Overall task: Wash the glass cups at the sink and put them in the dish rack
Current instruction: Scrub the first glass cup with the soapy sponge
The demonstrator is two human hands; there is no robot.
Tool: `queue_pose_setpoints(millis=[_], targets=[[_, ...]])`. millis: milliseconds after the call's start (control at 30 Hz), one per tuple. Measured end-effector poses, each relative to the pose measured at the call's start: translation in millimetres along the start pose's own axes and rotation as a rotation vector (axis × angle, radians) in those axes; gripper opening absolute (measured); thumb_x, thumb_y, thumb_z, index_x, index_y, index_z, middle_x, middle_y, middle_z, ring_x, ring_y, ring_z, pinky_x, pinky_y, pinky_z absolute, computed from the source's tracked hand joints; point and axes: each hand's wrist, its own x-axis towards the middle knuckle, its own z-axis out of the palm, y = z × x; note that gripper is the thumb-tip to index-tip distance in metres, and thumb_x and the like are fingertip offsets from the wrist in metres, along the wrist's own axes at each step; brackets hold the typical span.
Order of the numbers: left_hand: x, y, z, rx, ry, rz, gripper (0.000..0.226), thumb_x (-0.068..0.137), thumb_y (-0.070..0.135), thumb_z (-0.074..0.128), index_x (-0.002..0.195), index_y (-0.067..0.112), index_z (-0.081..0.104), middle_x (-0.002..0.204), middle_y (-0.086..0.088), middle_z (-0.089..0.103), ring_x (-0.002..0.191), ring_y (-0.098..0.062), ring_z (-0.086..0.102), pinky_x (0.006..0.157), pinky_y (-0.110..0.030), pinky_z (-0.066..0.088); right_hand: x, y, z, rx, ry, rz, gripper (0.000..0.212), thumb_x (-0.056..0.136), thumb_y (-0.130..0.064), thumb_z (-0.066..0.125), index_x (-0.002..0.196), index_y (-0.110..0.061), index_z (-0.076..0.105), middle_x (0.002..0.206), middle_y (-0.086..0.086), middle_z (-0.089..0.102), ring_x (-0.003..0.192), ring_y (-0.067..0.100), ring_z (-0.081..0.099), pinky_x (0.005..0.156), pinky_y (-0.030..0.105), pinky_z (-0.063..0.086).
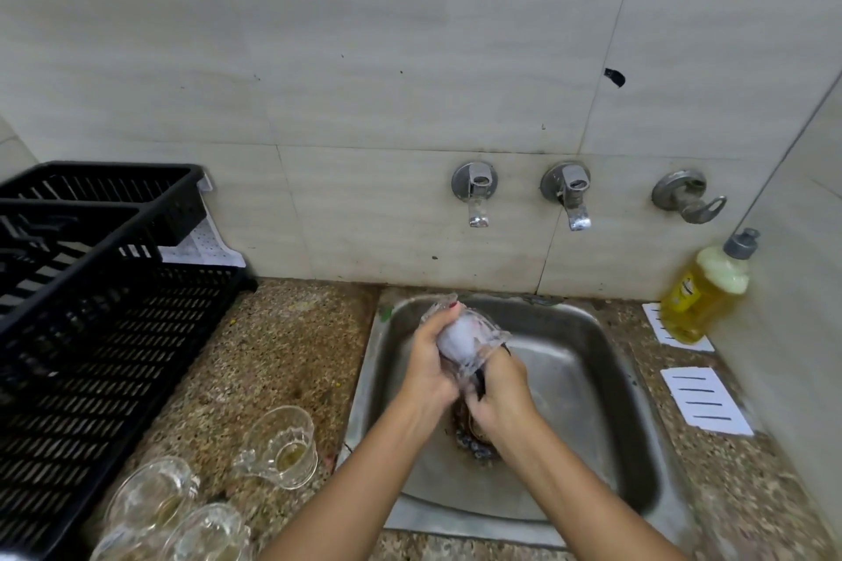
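Observation:
Over the steel sink my left hand grips a soapy glass cup, tilted with its base pointing up and away. My right hand is curled just below the cup's mouth and holds something dark, mostly hidden, against it. Three more glass cups stand on the counter to the left: one near the sink's edge, two at the bottom of the view. The black dish rack stands at the left.
Three wall taps stick out above the sink; none runs. A yellow dish soap bottle stands at the right on the speckled counter, with white paper slips beside it. Debris sits around the sink drain.

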Motion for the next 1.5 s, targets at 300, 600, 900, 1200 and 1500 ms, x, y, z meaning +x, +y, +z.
queue_pose_setpoints(millis=[300,600,900,1200,1500], targets=[[8.8,15.7,-12.0,-0.009,0.062,-0.167,0.048,0.088,0.034,0.047,0.059,0.000,0.066,0.058,-0.015,0.062,0.050,-0.026,0.062,0.062,-0.032,0.048,2.5,-26.3,-22.4,-1.076,-0.758,-0.294,0.055,0.066,-0.006,0.046,0.120,-0.008,0.053,0.112,0.002,0.059,0.098,0.010,0.056,0.087,0.018,0.045],[15.5,-2.7,-22.7,-0.074,0.147,-0.216,0.045,0.086,0.037,0.042,0.068,0.001,0.061,0.062,-0.016,0.061,0.060,-0.028,0.059,0.060,-0.029,0.050,31.0,-33.9,-37.7,-1.352,-0.844,-0.342,0.015,0.084,-0.007,0.052,0.083,0.007,0.058,0.079,0.020,0.059,0.075,0.009,0.053,0.073,0.028,0.043],[15.4,-24.4,-25.7,-0.106,0.173,-0.080,0.049,0.089,0.028,0.036,0.052,0.008,0.061,0.052,-0.005,0.058,0.046,-0.016,0.057,0.050,-0.021,0.046,24.0,12.1,-37.8,-1.437,-0.253,-0.961,0.023,0.066,-0.006,0.055,0.046,-0.009,0.044,0.048,0.000,0.040,0.047,0.019,0.039,0.049,0.029,0.026],[13.9,-17.5,-26.0,-0.056,0.165,-0.144,0.029,0.081,0.027,0.050,0.080,0.000,0.061,0.067,-0.015,0.064,0.058,-0.027,0.063,0.055,-0.027,0.054,24.4,-3.4,-16.3,-0.190,0.016,0.208,0.019,0.093,0.003,0.037,0.087,-0.002,0.053,0.076,0.017,0.056,0.062,0.024,0.058,0.037,0.027,0.049],[10.9,2.5,-27.0,-0.063,0.081,-0.196,0.044,0.084,0.036,0.051,0.060,0.002,0.064,0.056,-0.009,0.061,0.047,-0.021,0.059,0.047,-0.019,0.045,26.5,-25.8,-35.7,-1.783,-0.925,-1.052,0.009,0.082,-0.002,0.053,0.085,-0.008,0.059,0.099,0.010,0.056,0.091,0.020,0.049,0.074,0.023,0.040]])
